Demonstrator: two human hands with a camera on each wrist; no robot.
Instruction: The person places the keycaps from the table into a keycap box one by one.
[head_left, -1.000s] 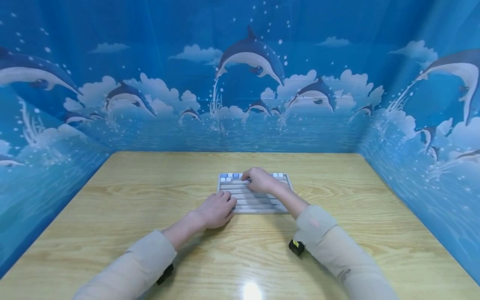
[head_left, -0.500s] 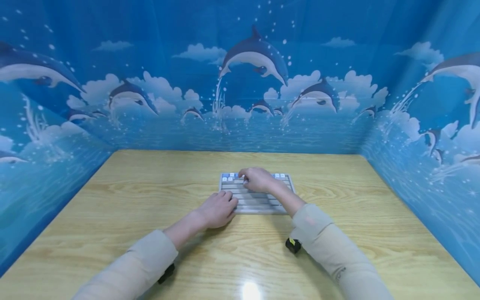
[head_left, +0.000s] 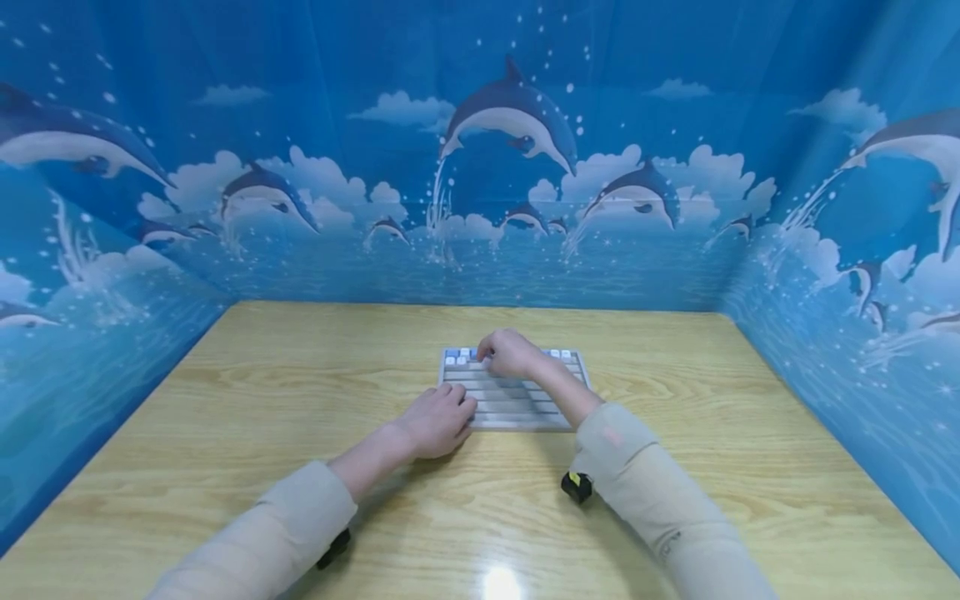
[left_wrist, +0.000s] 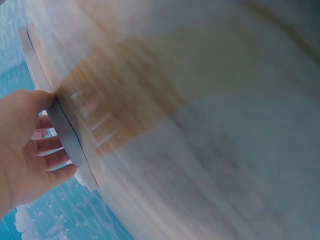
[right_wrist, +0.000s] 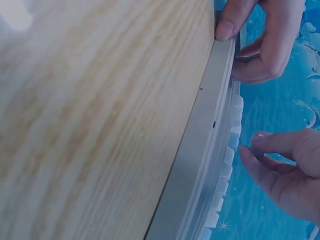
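A light grey keyboard (head_left: 517, 404) lies on the wooden table, its lower rows bare of keycaps. White and blue keycaps (head_left: 456, 361) sit along its far row, and white ones begin the second row at the left. My left hand (head_left: 438, 422) grips the near left corner, thumb against the front side and fingers over the top in the left wrist view. Above the upper rows, left of the middle, is my right hand (head_left: 512, 355). In the right wrist view its thumb and forefinger pinch a small keycap, mostly hidden by the fingertips.
The wooden table (head_left: 262, 383) reaches back to a blue curtain (head_left: 360, 275) printed with dolphins, which also hangs at both sides. Black wrist cameras (head_left: 576, 487) sit under both sleeves.
My right hand and forearm have shifted slightly left over the keyboard's upper rows, fingers still together. My left hand keeps its place on the keyboard's corner.
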